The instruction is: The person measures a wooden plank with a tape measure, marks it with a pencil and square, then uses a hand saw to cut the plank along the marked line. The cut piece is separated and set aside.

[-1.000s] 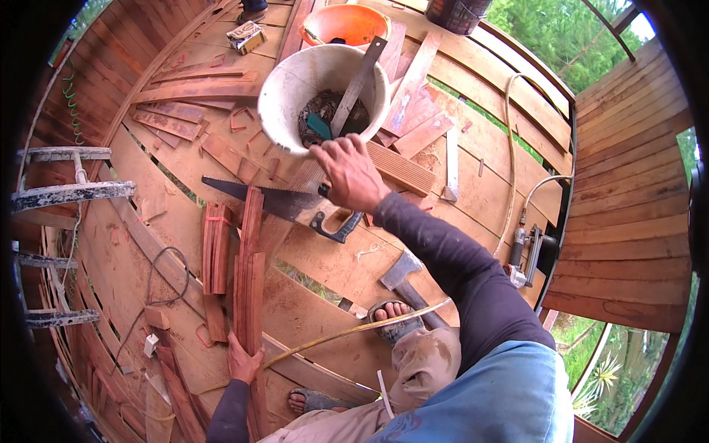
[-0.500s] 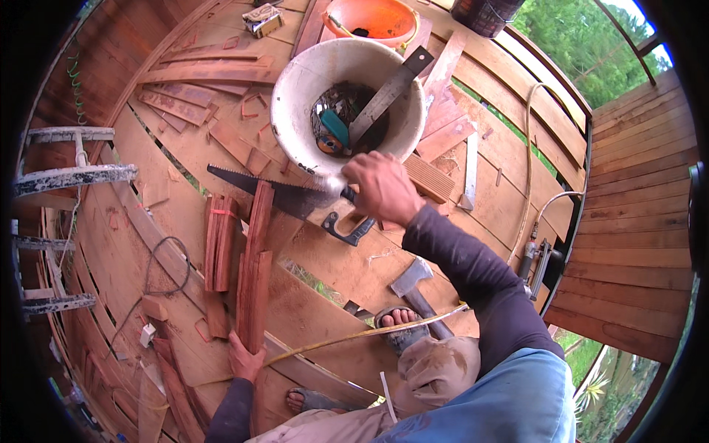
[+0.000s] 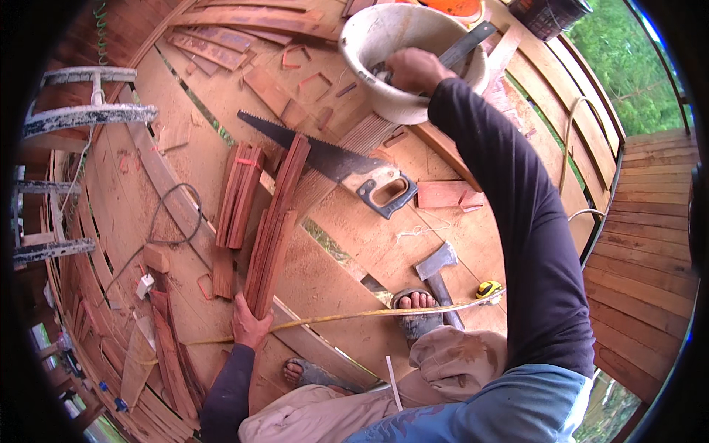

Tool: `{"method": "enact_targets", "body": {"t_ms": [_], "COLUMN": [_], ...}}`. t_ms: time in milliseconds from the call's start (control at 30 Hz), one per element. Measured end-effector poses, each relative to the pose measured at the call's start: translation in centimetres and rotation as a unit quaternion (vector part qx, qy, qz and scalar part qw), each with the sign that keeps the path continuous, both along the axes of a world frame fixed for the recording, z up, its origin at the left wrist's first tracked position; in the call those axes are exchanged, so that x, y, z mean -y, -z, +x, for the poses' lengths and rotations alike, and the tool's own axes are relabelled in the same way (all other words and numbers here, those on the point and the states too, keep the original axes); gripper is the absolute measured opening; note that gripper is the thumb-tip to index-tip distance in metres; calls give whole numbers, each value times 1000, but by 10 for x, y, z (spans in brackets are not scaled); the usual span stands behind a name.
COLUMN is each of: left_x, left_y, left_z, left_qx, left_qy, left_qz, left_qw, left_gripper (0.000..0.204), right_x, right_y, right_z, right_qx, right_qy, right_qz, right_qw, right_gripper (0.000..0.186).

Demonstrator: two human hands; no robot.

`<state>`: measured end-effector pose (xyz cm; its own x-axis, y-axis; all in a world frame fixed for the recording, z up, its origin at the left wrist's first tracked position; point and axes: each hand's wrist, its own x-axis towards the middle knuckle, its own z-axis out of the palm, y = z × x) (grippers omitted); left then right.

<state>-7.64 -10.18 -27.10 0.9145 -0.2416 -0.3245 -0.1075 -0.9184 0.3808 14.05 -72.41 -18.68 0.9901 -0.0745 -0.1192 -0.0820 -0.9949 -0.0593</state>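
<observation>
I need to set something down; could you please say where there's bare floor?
Bare boards lie between the wooden strips in the left hand and the axe, gaps aside; it's crowded around the bucket, with offcuts and the saw nearby.

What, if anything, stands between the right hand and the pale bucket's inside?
Nothing visible: the right hand is at the mouth of the pale bucket. A flat metal bar leans just to the hand's right.
</observation>
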Motion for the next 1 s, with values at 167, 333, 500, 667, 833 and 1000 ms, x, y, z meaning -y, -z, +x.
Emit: {"method": "enact_targets", "body": {"t_ms": [167, 333, 500, 667, 833, 1000], "left_x": [8, 8, 1, 9, -13, -19], "left_y": [5, 1, -3, 26, 0, 8], "left_z": [-2, -1, 0, 12, 0, 2], "left_qx": [0, -10, -10, -8, -11, 21], "left_qy": [-6, -23, -18, 20, -7, 24], "left_qz": [-10, 17, 9, -29, -11, -20], "left_qw": [1000, 1000, 1000, 999, 1000, 999], "left_gripper": [83, 83, 84, 84, 81, 79], "right_x": [84, 117, 123, 209, 143, 134], "right_y": [45, 68, 81, 87, 106, 87], "right_z": [34, 35, 37, 37, 34, 25], "right_qx": [-64, -145, -133, -140, -112, -67], "right_qy": [-34, -194, -3, -61, -74, -57], "right_qz": [-71, -227, -12, -3, -30, -52], "right_qw": [995, 943, 991, 988, 991, 995], "right_gripper": [35, 32, 33, 29, 32, 37]}}
